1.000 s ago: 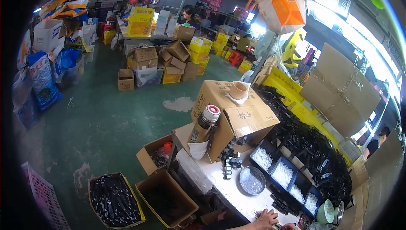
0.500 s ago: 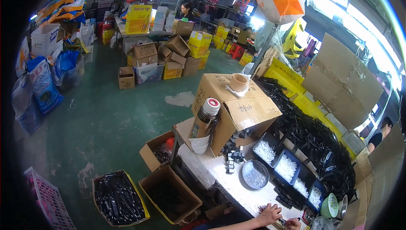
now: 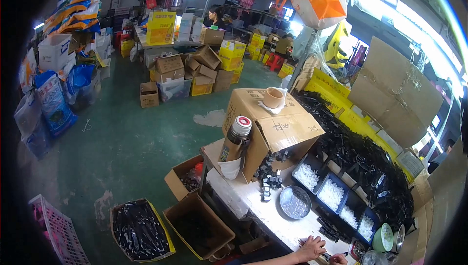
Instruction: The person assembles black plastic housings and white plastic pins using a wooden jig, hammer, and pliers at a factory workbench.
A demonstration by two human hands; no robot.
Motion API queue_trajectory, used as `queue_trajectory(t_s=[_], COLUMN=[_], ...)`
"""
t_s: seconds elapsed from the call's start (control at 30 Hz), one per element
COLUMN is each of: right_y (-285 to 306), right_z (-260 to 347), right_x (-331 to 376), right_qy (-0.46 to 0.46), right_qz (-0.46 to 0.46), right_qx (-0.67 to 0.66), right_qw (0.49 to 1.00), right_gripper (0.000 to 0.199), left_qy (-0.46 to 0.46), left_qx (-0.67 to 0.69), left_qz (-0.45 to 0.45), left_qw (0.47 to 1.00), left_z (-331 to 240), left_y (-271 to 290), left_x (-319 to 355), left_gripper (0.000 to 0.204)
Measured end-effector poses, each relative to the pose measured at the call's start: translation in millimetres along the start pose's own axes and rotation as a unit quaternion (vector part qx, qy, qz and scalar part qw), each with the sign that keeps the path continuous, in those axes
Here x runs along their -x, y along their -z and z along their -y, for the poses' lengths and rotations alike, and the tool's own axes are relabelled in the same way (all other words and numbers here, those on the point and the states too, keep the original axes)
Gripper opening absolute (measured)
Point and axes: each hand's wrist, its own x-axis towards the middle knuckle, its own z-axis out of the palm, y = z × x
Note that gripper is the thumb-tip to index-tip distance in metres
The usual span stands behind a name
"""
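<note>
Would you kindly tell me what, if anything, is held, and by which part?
That cannot be told: the left hand and right hand are close together at the worktop, but any hold is too small to read.

The left head-worn fisheye looks obliquely down over the near white surface (image 3: 283,228) and far across the green floor (image 3: 146,143).

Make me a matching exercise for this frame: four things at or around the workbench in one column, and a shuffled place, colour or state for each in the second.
Column one
1. Left hand
2. Row of dark trays
3. Tan cup
4. Flask

Column two
A. On top of the large cardboard box
B. Silver cap with red on its top
C. Just left of the right hand
D. Holding small white pieces

Pairs: 1-C, 2-D, 3-A, 4-B
</note>
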Motion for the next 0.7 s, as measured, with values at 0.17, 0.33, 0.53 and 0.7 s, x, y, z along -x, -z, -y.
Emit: queue_trajectory(t_s=[0.17, 0.33, 0.53, 0.7], right_y=[-4, -6, -6, -10], right_z=[-8, -6, -3, 3], right_x=[-1, -5, 1, 15], right_qy=[0.005, 0.019, 0.031, 0.034], right_qz=[-0.001, 0.013, 0.038, 0.054], right_qx=[-0.07, -0.081, -0.093, -0.105], right_qw=[0.998, 0.996, 0.994, 0.992], right_gripper=[0.005, 0.007, 0.01, 0.012], left_qy=[0.038, 0.031, -0.034, 0.007], left_qx=[0.038, 0.047, -0.301, 0.016], left_qz=[0.07, 0.036, 0.272, 0.033], left_qw=[0.996, 0.998, 0.913, 0.999], left_z=[-7, -3, -22, -12], left_y=[15, 11, 25, 12], left_x=[0, 0, -25, 5], left_gripper=[0.007, 0.009, 0.011, 0.008])
